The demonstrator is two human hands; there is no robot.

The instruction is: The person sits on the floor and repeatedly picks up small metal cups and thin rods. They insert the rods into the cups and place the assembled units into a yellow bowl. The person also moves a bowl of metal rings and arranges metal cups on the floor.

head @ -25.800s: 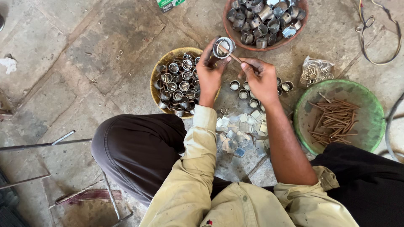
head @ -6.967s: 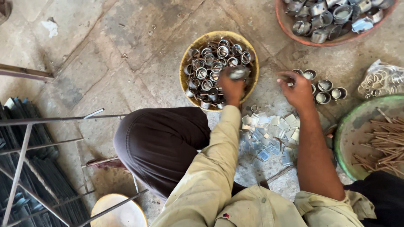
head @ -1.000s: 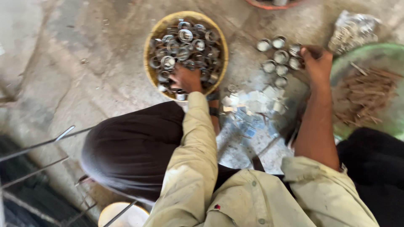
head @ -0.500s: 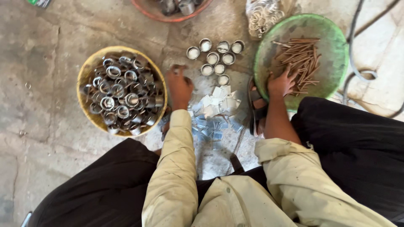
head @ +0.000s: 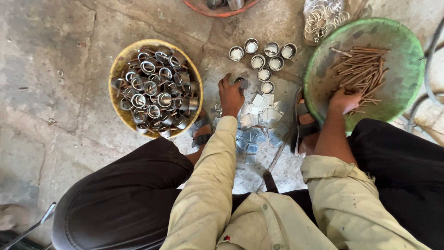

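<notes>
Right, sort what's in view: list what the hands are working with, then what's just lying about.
In hand:
left hand on a small metal ring
right hand in the green round basin of rusty brown nails
pile of small silvery metal squares

Lying about:
yellow round bowl of metal rings
clear bag of wire rings
red basin

I sit on a worn concrete floor (head: 55, 92), grey, stained and cracked into slabs, lit by flat daylight. A metal rod (head: 27, 228), perhaps a frame leg, crosses one corner.
</notes>
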